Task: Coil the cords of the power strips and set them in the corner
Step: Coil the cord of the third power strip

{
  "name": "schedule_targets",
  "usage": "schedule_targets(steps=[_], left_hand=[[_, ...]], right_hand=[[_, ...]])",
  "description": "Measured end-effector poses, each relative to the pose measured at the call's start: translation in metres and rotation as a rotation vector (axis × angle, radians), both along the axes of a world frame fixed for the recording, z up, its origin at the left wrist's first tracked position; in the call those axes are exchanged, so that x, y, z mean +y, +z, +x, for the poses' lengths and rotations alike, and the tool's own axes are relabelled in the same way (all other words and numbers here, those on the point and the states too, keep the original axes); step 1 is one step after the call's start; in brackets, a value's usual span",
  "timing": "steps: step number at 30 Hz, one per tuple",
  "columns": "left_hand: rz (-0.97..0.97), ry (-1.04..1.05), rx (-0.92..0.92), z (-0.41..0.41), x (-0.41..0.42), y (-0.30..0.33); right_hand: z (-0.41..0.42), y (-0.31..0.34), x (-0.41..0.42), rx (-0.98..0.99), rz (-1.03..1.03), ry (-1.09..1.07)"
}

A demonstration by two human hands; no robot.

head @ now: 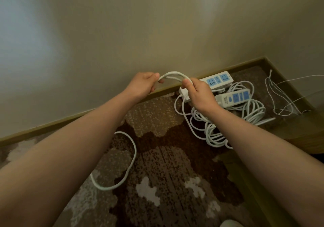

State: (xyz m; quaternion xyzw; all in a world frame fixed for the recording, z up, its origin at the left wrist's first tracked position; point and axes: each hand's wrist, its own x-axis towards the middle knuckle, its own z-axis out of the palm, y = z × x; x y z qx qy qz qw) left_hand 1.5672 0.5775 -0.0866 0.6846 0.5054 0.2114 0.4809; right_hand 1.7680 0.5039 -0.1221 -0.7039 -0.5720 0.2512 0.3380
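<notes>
Roughly two-thirds done by my read: two power strips [217, 79] with bundled cords [252, 111] already sit in the corner by the baseboard [73, 119]. Third strip [184, 95] hangs under my right hand [198, 93], its cord [172, 75] mid-coil, the loose tail [129, 156] trailing on the carpet [166, 174]. Left hand [143, 84] and right both clamp the doubled loop, held apart.

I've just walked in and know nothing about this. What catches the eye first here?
Two bare hands, left hand and right hand, hold a short arc of white cord stretched between them, up in front of the wall. Beyond them two power strips with blue sockets lie amid coiled white cords on patterned carpet near the corner.
</notes>
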Motion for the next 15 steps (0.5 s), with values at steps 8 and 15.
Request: schedule_targets(steps=[8,15], left_hand=[[0.044,-0.159,0.222,-0.063,-0.012,-0.013],[0.14,-0.004,0.299,-0.106,-0.014,-0.015]], right_hand=[[0.006,-0.001,0.002,0.021,0.016,-0.069],[0.012,-0.001,0.008,0.027,-0.023,-0.202]])
